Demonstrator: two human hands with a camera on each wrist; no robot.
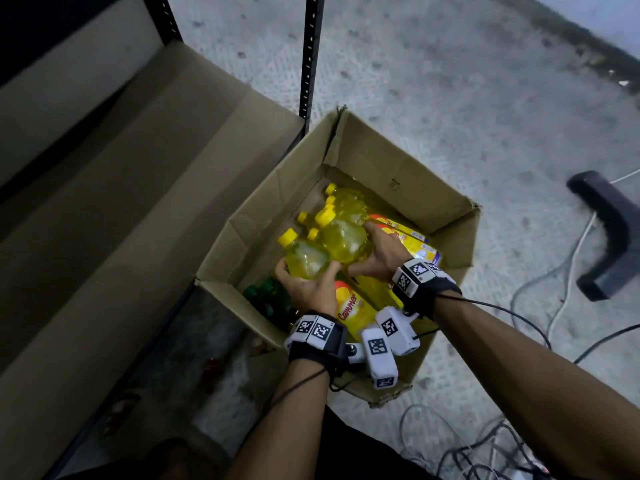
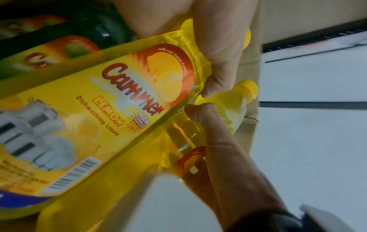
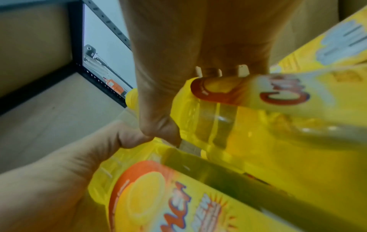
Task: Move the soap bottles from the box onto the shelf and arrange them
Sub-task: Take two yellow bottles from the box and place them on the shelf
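Note:
An open cardboard box [image 1: 398,174] on the floor holds several yellow lemon soap bottles lying down, caps toward the shelf. My left hand [image 1: 306,277] grips one yellow-capped bottle [image 1: 304,259] by its shoulder, at the box's near left. My right hand [image 1: 363,249] grips a neighbouring bottle [image 1: 343,240] the same way. In the left wrist view, my left hand's fingers [image 2: 216,75] wrap the labelled bottle [image 2: 129,94]. In the right wrist view, my right hand [image 3: 178,109] curls over its bottle [image 3: 218,113], and the left-hand bottle [image 3: 158,196] lies below. The shelf [image 1: 138,168] stands left of the box.
Dark green bottles [image 1: 266,299] lie in the box's near left corner. A black shelf post [image 1: 310,64] rises beside the box. Cables [image 1: 571,265] and a black chair leg [image 1: 609,230] lie on the floor at the right. The shelf board is lined with cardboard.

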